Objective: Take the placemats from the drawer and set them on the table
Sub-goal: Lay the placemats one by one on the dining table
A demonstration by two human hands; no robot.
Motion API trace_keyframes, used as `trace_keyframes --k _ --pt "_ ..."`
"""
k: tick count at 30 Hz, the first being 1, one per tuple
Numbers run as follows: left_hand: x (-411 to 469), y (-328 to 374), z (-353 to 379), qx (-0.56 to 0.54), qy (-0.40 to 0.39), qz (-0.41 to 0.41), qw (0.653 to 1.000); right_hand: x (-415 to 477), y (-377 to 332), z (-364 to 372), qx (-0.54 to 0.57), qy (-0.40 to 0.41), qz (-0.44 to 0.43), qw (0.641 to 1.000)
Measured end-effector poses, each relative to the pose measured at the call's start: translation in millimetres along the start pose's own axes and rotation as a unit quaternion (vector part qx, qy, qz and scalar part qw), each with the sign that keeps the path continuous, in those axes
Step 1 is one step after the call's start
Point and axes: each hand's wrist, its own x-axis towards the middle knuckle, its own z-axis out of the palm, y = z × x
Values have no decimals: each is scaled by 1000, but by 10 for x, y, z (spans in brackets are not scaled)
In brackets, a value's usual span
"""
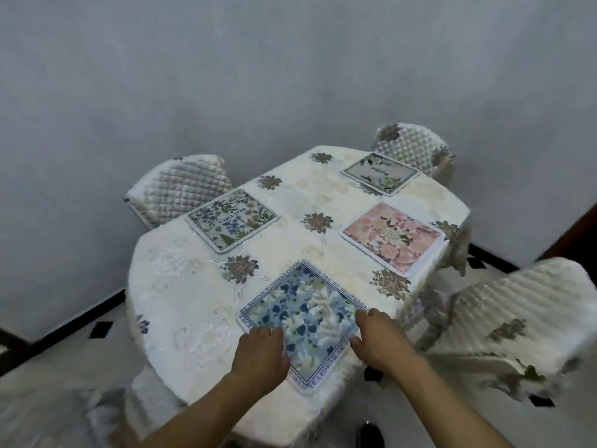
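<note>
Several placemats lie flat on a table (pixel 181 305) covered with a cream embroidered cloth. Nearest me is a blue floral placemat (pixel 307 312). My left hand (pixel 263 354) rests palm down on its near left edge, fingers together. My right hand (pixel 381 337) lies on its right corner, fingers curled over the edge. A pink floral placemat (pixel 392 237) sits at the right. A green and blue botanical placemat (pixel 231 219) lies at the far left. A pale grey-green placemat (pixel 381 172) is at the far end.
Three chairs with quilted cream covers stand around the table: one at the far left (pixel 179 189), one at the far end (pixel 416 145), one at the near right (pixel 517 315). A grey wall rises behind. The floor is pale tile with black diamonds.
</note>
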Motion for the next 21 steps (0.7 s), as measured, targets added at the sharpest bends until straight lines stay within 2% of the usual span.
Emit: trace_keyframes --k 4,8,15,17,21 --pt "382 62 262 -46 0 -130 990 987 355 216 -6 -53 -76 996" --pt "545 161 568 -70 -37 -244 966 1621 567 420 -30 -140 -120 982" --pt "768 437 932 -115 -101 -371 916 2061 738 681 -24 -197 -102 975" --pt "800 514 992 -176 -82 -416 888 2097 758 736 0 -198 -78 977" --pt "866 609 1018 -280 -15 -513 811 2108 769 783 77 -185 -32 979"
